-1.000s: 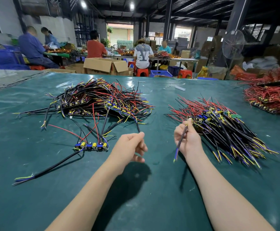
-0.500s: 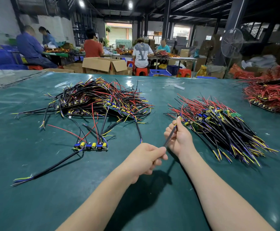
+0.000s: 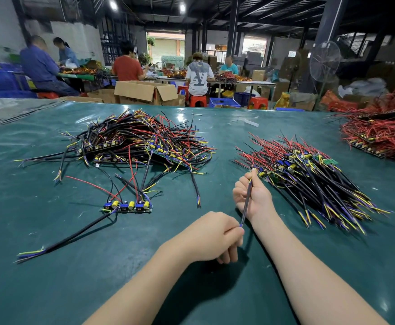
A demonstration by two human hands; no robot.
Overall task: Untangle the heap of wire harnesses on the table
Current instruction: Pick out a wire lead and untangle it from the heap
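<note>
Left hand: my left hand (image 3: 215, 238) pinches the lower, blue-and-yellow tip of a thin black sheathed cable (image 3: 246, 200) between thumb and curled fingers.
Right hand: my right hand (image 3: 255, 200) is curled round the same cable higher up, with its top end poking out by my thumb.
Heap: the tangled heap of black, red and yellow wire harnesses (image 3: 140, 141) lies on the table to the left, well apart from both hands.
Freed piece: one small circuit board with blue and yellow parts (image 3: 127, 206) lies near the heap's front edge; some of its thin leads reach back into the tangle.
Risk, snag: the cable's top end sits just beside the combed pile of black and red harnesses (image 3: 314, 181) on my right. Laid down carelessly, I judge it could hook into those leads and disorder them.
Risk, strain: pulling hard between my two hands could stress the stripped tip or whatever is soldered to the far end, which I cannot see.
Risk, heap: dragging that board away without lifting its leads would likely tighten the knot.
Surface: a dark green glossy table mat (image 3: 51, 289), with glare patches and small scraps on it; a second heap of mostly red wires (image 3: 384, 137) sits far right.
Room: a dim workshop, people seated at benches, an open brown cardboard box (image 3: 145, 90), red plastic stools (image 3: 197, 100) and a standing fan (image 3: 324, 59).
</note>
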